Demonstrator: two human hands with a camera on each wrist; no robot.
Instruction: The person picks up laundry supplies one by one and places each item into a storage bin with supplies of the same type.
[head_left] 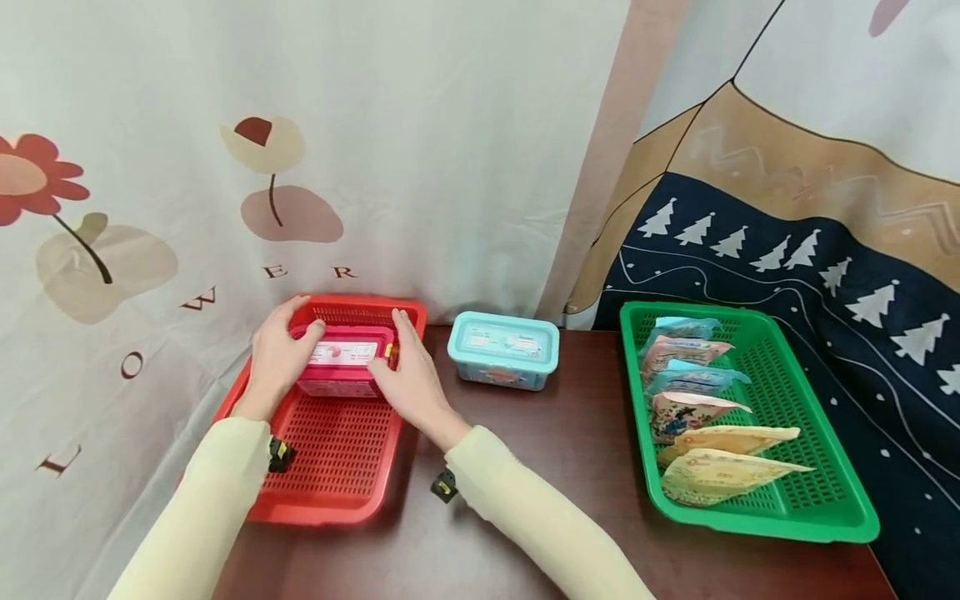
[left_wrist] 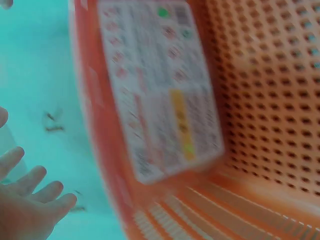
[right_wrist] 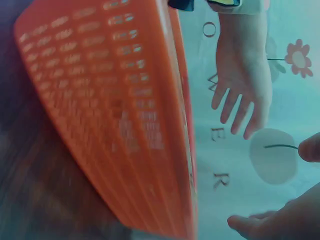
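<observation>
A magenta lidded plastic tub with a white label lies at the back of a red perforated basket. In the left wrist view, its printed side label shows blurred behind the basket rim. My left hand is over the tub's left end, fingers spread. At the right end is my right hand, thumb toward the lid and fingers extended. The right wrist view shows the left hand with straight fingers above the basket rim; the basket wall hides the tub there.
Right of the red basket stands a light-blue lidded tub on the brown table. Farther right, a green basket holds several small upright packets. A printed curtain hangs along the back and left.
</observation>
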